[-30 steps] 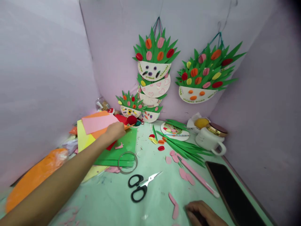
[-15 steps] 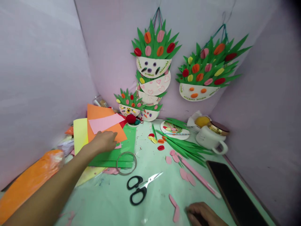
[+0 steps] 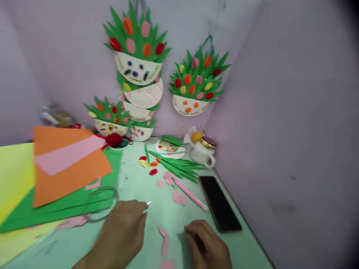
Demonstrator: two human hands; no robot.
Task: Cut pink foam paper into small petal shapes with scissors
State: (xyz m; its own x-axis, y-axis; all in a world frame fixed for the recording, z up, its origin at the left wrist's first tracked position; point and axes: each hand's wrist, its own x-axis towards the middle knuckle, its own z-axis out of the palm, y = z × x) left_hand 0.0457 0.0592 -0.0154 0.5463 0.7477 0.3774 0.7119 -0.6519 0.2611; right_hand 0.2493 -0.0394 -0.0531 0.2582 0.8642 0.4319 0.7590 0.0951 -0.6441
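Observation:
My left hand (image 3: 123, 228) is down on the table with its fingers curled over the scissors, hiding the handles. Just the silver scissors tip (image 3: 149, 203) pokes out past the fingertips. My right hand (image 3: 209, 244) rests on the table with fingers curled in; whatever may be inside is hidden. Between the hands lies a bent pink paper strip (image 3: 164, 239), with a pink paper piece (image 3: 167, 265) at the bottom edge. Pink paper ovals (image 3: 178, 197) lie farther off, beside a pink pen-like tool (image 3: 190, 193).
Orange (image 3: 67, 145), yellow (image 3: 14, 164) and green sheets (image 3: 50, 215) are stacked left, under a clear ring (image 3: 94, 218). Right are a phone (image 3: 218, 203) and white mug (image 3: 200, 153). Green paper leaves (image 3: 179, 166) lie behind; paper-plate flower baskets (image 3: 138, 69) hang on the wall.
My left hand has left the paper stack, coming right and nearer, onto the scissors. The view has swung right. My right hand stays curled on the table.

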